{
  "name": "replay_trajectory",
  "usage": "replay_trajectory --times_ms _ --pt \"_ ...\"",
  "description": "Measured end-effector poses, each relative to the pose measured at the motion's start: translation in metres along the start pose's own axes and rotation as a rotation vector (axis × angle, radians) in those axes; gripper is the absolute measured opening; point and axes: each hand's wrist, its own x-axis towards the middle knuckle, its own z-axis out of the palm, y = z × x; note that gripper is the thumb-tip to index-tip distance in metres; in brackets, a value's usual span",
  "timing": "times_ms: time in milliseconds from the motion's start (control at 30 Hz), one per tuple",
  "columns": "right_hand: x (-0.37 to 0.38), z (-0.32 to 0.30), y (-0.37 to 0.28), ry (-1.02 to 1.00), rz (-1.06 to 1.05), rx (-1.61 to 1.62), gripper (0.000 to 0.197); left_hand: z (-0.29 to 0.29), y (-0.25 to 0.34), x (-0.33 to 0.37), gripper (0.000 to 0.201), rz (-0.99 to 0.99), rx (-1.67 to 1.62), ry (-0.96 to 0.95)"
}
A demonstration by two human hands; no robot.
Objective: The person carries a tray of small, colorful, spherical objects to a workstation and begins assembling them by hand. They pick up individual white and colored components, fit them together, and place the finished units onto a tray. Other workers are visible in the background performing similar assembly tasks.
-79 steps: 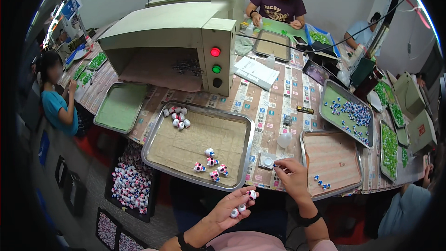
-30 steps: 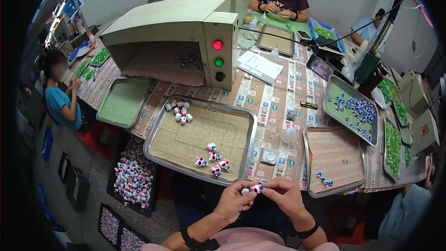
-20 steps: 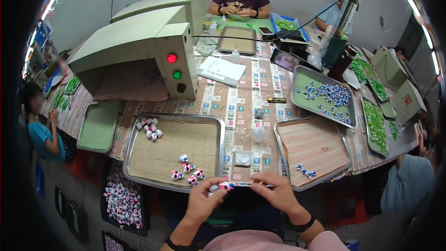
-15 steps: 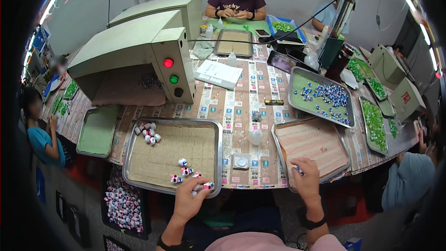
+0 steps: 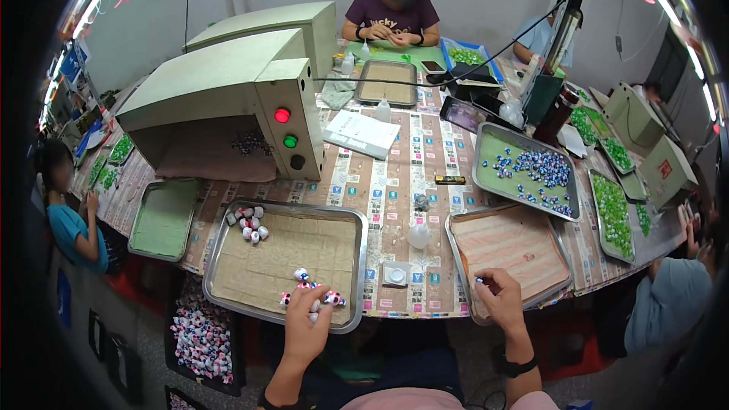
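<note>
My left hand (image 5: 306, 330) is over the front edge of a metal tray (image 5: 358, 258) with a tan lining. Small white pieces (image 5: 313, 317) show between its thumb and bent fingers. Its fingertips are right by a few small white, pink and blue figures (image 5: 334, 299) on the lining. A group of plain white rounded pieces (image 5: 248, 222) lies in the tray's far left corner. Above the near part of a pink-lined tray (image 5: 524, 241), my right hand (image 5: 501, 302) pinches a tiny blue-and-white piece (image 5: 479, 280) between thumb and fingertips.
A white squeeze bottle (image 5: 418, 235) and a small square container (image 5: 395, 274) stand between the trays. Farther right is a tray of blue pieces (image 5: 531, 169). A box-shaped machine (image 5: 220, 114) with lit buttons stands far left. Another person (image 5: 392, 11) works across the table.
A multicoloured figure that was in my left hand now lies with the others in the tray, and the hand has shifted slightly left. My right hand stays over the pink-lined tray, fingers bent closer.
</note>
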Motion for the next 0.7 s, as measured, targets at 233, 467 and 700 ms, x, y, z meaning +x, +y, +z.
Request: replay_trajectory --times_ms 233,467,700 --pt "-0.007 0.038 -0.041 -0.279 0.221 0.45 0.018 -0.009 0.016 -0.016 0.039 -0.791 -1.481 -0.211" --pt "0.002 0.077 -0.041 -0.199 -0.115 0.101 0.017 0.005 0.019 -0.035 0.038 -0.814 -1.599 -0.344" --pt "0.021 0.106 -0.037 -0.14 -0.446 -0.241 0.014 0.014 0.019 -0.039 0.038 -0.867 -1.67 -0.389"
